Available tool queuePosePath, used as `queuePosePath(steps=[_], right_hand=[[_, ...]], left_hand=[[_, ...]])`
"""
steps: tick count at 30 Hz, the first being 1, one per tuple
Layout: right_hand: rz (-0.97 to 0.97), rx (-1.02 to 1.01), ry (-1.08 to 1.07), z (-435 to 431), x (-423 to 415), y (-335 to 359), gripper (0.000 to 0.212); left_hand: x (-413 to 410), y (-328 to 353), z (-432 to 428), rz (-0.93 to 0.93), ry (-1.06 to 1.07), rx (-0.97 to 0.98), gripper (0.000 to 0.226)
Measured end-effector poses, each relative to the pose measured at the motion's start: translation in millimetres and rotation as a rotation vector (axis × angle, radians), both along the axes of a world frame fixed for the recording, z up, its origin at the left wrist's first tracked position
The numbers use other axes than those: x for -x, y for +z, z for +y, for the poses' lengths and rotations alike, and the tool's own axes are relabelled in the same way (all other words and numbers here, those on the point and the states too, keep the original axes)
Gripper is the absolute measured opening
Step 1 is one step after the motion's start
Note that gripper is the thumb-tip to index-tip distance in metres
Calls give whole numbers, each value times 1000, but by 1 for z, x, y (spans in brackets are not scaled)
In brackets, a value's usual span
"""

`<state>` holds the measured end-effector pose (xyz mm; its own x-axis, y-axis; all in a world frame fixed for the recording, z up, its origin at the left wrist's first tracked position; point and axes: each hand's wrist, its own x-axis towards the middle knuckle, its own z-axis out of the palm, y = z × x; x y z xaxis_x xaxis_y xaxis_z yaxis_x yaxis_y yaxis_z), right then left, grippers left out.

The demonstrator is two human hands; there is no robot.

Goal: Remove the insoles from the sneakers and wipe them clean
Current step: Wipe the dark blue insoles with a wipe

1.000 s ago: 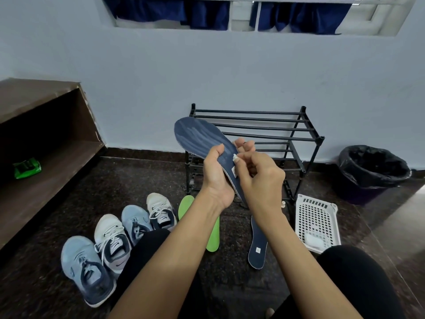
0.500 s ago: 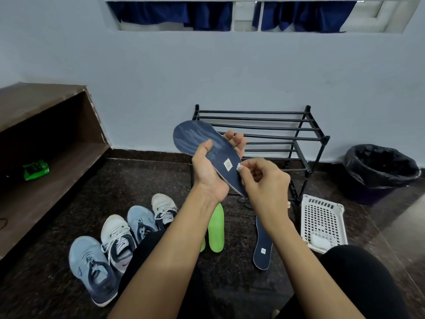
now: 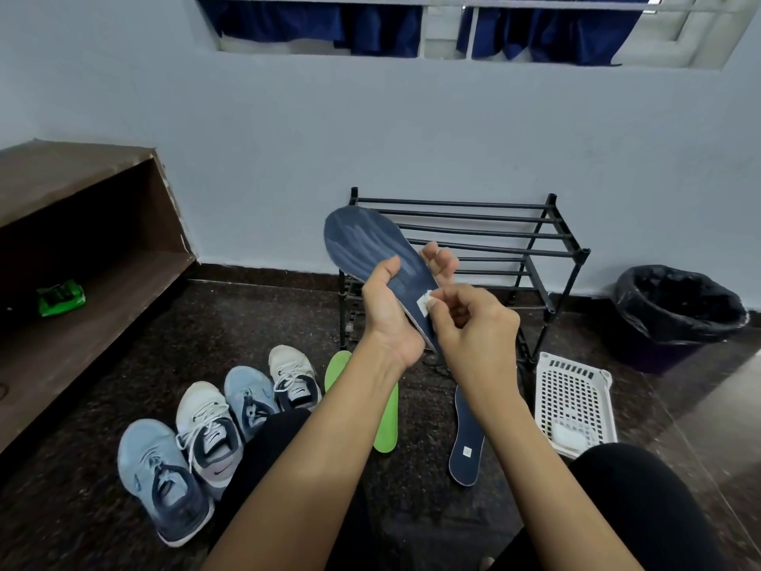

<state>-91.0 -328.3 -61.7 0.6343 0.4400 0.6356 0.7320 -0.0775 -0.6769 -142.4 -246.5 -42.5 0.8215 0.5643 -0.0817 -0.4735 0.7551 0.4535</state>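
Against the pale wall stands a black metal shoe rack (image 3: pixel 473 232), with a black-lined bin (image 3: pixel 675 307) off to its right and a white plastic basket (image 3: pixel 576 401) on the dark speckled floor just in front. To the left is a brown wooden shelf (image 3: pixel 82 282) with a green packet (image 3: pixel 61 297) lying on it. Four sneakers (image 3: pixel 210 430) sit side by side on the floor, two light blue and two white, the nearer ones partly hidden by the person's black-clad knee. A green insole (image 3: pixel 387 422) lies flat beside them, its middle covered by the left forearm, and a second navy insole (image 3: pixel 467 447) lies on the floor near the basket, its top end behind the right forearm.

The navy insole (image 3: pixel 370 249) being worked on is up in the air in front of the rack, tilted, toe end high and to the left – it blocks the rack's upper left corner. The left hand (image 3: pixel 387 315) grips it round the middle, thumb laid across the top face and fingers curled up behind the far edge. The right hand (image 3: pixel 473 323) is brought in close at the heel end, fingers bunched and curled, thumb and forefinger pinching at a small white label (image 3: pixel 424 302) stuck on the insole – whether the label has lifted I cannot tell
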Motion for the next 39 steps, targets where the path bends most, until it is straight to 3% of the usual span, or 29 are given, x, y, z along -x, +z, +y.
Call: queuePosePath(steps=[3,15,22,28,34,39], right_hand=[[17,14,-2,0,1,-3,2],[-247,-142,-75,9,1,2,5],[-115,-29,-47,7,3,4,2],[95,196,-4,-4,2,-1,6],[138,19,12,-9,-2,10,2],[167,-12,71,-6,-5,9,2]], left_hand=[[-1,0,1,-15,18,0,41],[1,-2,-13,52,2,-87,43],[1,-1,-6,39,-7,-18,39],[-4,-2,6,4,39,2,41],[-4,1,3,-9,23,3,41],[-4,1,-3,-11,-2,-70,41]])
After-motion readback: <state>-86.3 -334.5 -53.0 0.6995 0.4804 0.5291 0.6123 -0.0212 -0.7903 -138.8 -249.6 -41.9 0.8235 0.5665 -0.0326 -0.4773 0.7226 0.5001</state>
